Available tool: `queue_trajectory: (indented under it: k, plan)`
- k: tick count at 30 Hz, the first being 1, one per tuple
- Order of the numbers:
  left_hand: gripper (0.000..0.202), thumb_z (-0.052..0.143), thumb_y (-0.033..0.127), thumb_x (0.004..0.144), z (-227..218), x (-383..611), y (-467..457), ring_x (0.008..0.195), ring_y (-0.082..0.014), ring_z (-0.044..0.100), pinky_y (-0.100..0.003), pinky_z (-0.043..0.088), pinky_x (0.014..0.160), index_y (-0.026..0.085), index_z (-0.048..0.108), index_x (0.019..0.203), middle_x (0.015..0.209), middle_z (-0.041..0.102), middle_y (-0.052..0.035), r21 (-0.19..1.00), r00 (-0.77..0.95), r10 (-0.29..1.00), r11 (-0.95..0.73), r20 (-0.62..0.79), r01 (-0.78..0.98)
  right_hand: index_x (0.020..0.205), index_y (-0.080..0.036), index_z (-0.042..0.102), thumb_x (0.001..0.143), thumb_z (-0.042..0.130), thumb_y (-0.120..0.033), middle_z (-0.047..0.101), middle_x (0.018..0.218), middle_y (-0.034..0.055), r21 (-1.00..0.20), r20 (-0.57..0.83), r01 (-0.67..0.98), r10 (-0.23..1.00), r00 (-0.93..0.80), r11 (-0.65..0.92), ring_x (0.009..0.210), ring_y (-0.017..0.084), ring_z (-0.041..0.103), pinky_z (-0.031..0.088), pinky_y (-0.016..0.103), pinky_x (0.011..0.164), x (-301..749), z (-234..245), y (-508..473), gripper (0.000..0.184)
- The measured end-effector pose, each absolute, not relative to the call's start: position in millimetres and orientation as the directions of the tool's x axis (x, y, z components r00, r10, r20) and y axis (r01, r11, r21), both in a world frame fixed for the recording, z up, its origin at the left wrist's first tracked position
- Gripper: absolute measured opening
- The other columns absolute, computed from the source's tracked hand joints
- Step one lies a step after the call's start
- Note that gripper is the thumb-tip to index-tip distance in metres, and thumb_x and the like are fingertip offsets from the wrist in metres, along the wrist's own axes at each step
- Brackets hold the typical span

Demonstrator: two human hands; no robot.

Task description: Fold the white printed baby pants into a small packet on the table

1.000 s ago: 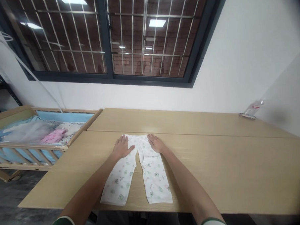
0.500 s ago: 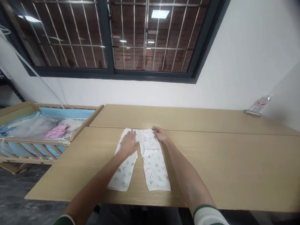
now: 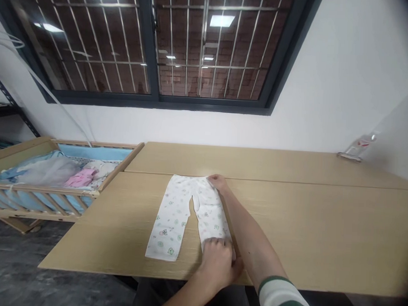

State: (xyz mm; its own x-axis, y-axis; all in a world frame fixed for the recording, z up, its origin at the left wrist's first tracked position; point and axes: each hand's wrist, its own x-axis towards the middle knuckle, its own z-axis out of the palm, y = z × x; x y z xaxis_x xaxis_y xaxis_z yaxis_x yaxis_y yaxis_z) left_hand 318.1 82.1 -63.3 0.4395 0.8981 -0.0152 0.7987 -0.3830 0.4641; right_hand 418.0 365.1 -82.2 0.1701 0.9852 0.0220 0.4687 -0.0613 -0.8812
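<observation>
White printed infant trousers (image 3: 169,223) lie spread on the worktop (image 3: 305,229). The right hand (image 3: 218,182) pinches the waistband corner; the left hand (image 3: 218,258) appears closed on one hem. Judged step: securing one side; any lift calls for even tension.

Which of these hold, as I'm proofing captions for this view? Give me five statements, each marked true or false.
1. The right hand is at the waist of the white printed baby trousers. True.
2. The left hand is at the waist too. False: it is at the lower end of one trouser leg.
3. The trousers lie on a wood-toned table. True.
4. The pink cloth lies on the table. False: it lies in the wooden crib.
5. Metal bars show through the window. True.
</observation>
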Motion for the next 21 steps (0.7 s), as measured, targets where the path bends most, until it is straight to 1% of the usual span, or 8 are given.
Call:
queue_trajectory:
  k: [2,4,6,8,10,12,15,21]
  plan:
    - [0.033,0.058,0.04,0.085,-63,316,82,0.097,-0.0354,0.068,-0.047,0.051,0.085,0.014,0.068,0.103,0.101,0.073,-0.0177,0.461,0.446,0.895,-0.398,0.004,0.793,0.076,-0.016,0.071,0.073,0.076,-0.028,0.072,0.073,0.001,-0.877,0.002,0.472,0.981,0.192,-0.09,0.073,0.017,0.066,0.051,0.025,0.069,416,-83,366,0.013]
    - [0.023,0.055,0.033,0.086,-61,312,82,0.094,-0.0326,0.07,-0.042,0.05,0.082,0.017,0.069,0.096,0.098,0.074,-0.0156,0.5,0.444,0.896,-0.383,-0.003,0.777,0.076,-0.017,0.069,0.071,0.077,-0.025,0.069,0.069,-0.0009,-0.875,-0.016,0.47,0.978,0.209,-0.115,0.07,0.015,0.065,0.05,0.024,0.068,415,-82,367,0.012]
    - [0.021,0.05,0.029,0.089,-58,304,81,0.088,-0.0287,0.071,-0.037,0.048,0.075,0.02,0.068,0.088,0.092,0.075,-0.0124,0.593,0.425,0.905,-0.332,-0.019,0.734,0.075,-0.017,0.066,0.069,0.077,-0.02,0.068,0.068,-0.0015,-0.882,-0.03,0.455,0.977,0.21,-0.124,0.068,0.014,0.063,0.05,0.023,0.066,413,-77,368,0.013]
    - [0.024,0.047,0.03,0.093,-55,294,78,0.079,-0.0243,0.07,-0.034,0.046,0.068,0.022,0.067,0.084,0.085,0.076,-0.0086,0.72,0.374,0.927,-0.248,-0.016,0.648,0.074,-0.017,0.063,0.068,0.077,-0.016,0.067,0.067,-0.0002,-0.896,-0.041,0.428,0.98,0.192,-0.121,0.066,0.014,0.062,0.049,0.023,0.064,412,-68,367,0.015]
    - [0.024,0.048,0.035,0.094,-51,280,73,0.071,-0.0207,0.068,-0.031,0.045,0.064,0.023,0.066,0.083,0.079,0.075,-0.0051,0.833,0.294,0.956,-0.162,-0.001,0.529,0.075,-0.017,0.062,0.069,0.078,-0.016,0.067,0.066,0.001,-0.914,-0.049,0.391,0.985,0.166,-0.112,0.063,0.015,0.061,0.049,0.024,0.06,407,-56,367,0.018]
    - [0.026,0.049,0.038,0.095,-47,263,66,0.068,-0.0186,0.067,-0.029,0.045,0.064,0.023,0.065,0.082,0.076,0.074,-0.0032,0.9,0.198,0.98,-0.105,0.021,0.422,0.079,-0.017,0.06,0.07,0.08,-0.018,0.065,0.063,0.0004,-0.932,-0.049,0.351,0.989,0.137,-0.094,0.059,0.014,0.06,0.049,0.024,0.056,399,-43,367,0.021]
    - [0.027,0.05,0.04,0.096,-43,236,53,0.073,-0.018,0.067,-0.028,0.047,0.071,0.023,0.064,0.08,0.075,0.073,-0.0019,0.921,0.079,0.993,-0.114,0.091,0.373,0.084,-0.017,0.058,0.07,0.081,-0.019,0.063,0.062,-0.002,-0.953,-0.036,0.297,0.995,0.088,-0.061,0.055,0.012,0.058,0.046,0.022,0.052,377,-27,368,0.027]
    - [0.03,0.047,0.04,0.097,-47,184,35,0.073,-0.0176,0.063,-0.026,0.045,0.07,0.023,0.062,0.077,0.072,0.067,-0.0004,0.848,-0.055,0.976,-0.156,0.213,0.506,0.086,-0.02,0.052,0.073,0.077,-0.015,0.056,0.058,-0.0071,-0.966,-0.018,0.258,0.999,0.048,-0.03,0.048,0.01,0.052,0.04,0.02,0.045,316,-19,369,0.029]
